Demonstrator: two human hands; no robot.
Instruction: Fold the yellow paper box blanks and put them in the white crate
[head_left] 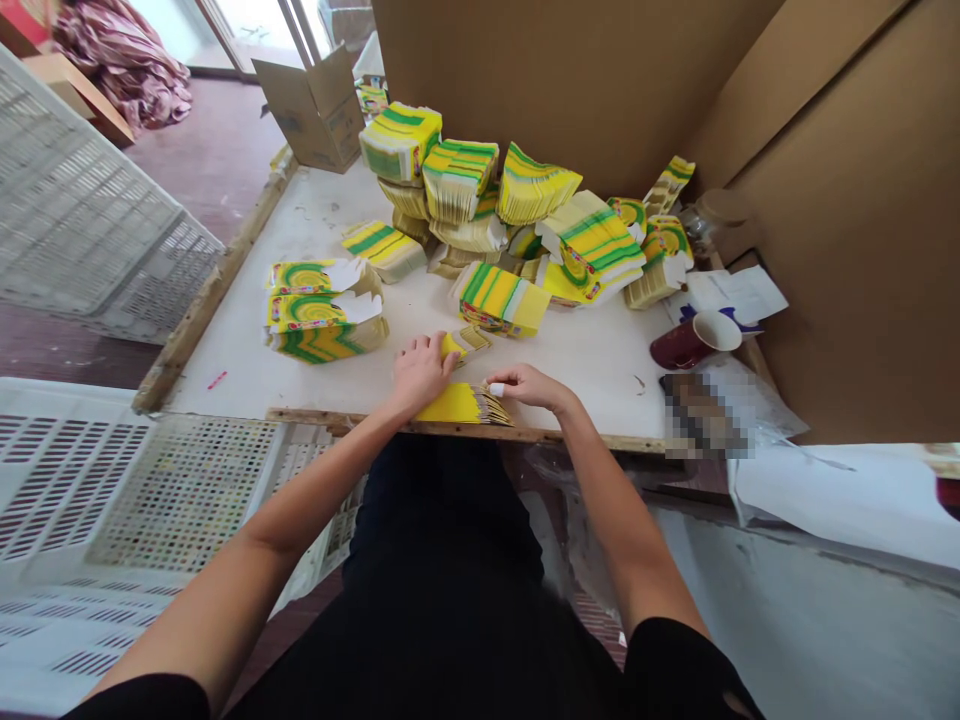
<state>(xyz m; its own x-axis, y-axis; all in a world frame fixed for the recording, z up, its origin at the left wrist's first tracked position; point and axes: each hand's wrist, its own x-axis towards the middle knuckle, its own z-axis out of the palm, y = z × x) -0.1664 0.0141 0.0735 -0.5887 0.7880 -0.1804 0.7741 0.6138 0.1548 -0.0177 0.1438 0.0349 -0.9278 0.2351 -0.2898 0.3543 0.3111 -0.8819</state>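
Note:
A fanned stack of flat yellow cartons (454,405) lies at the table's front edge, its grey-brown ends spread toward the right. My left hand (422,374) rests over the stack's left part with its fingers stretched out. Just beyond its fingertips is another yellow carton piece (469,343), partly covered by the hand. At the spread ends, my right hand (529,385) pinches the edge of a carton; a white wrap shows on one digit. Behind the hands lies a yellow and green carton bundle (502,300).
Carton bundles (326,310) stand at left, with several piled stacks (461,180) at the back. A maroon cup (686,340), papers and a plastic bag are on the right. An open cardboard box (319,115) stands at the back left. White crates (187,490) sit beside the table.

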